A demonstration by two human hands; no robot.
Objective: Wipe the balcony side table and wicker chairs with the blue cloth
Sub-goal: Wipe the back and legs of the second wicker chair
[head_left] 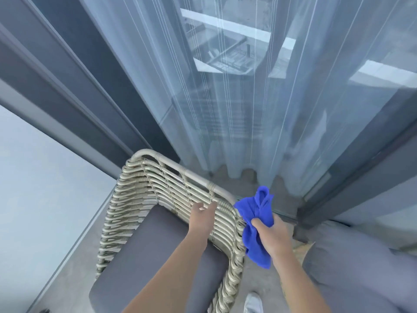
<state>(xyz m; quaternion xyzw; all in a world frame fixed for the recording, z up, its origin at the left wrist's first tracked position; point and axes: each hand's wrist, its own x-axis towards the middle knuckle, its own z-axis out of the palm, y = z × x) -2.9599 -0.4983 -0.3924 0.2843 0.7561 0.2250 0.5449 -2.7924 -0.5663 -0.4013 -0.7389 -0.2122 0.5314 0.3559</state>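
woven wicker chair (pixel 180 195), fluffy blue cloth (pixel 257 224)

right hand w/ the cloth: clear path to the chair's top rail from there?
Probably yes. The right hand grips the blue cloth just beside the wicker chair, near the rail's right end, with nothing between them. The left hand rests lower on the weave and leaves the rail free.

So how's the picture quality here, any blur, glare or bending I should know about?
Head view: soft, even daylight with no hard shadows; straight frame lines bow from the wide-angle lens; reflections of the balcony show on the glass door; the edges smear, while the woven wicker chair and the bright blue cloth in the right hand look fairly sharp.
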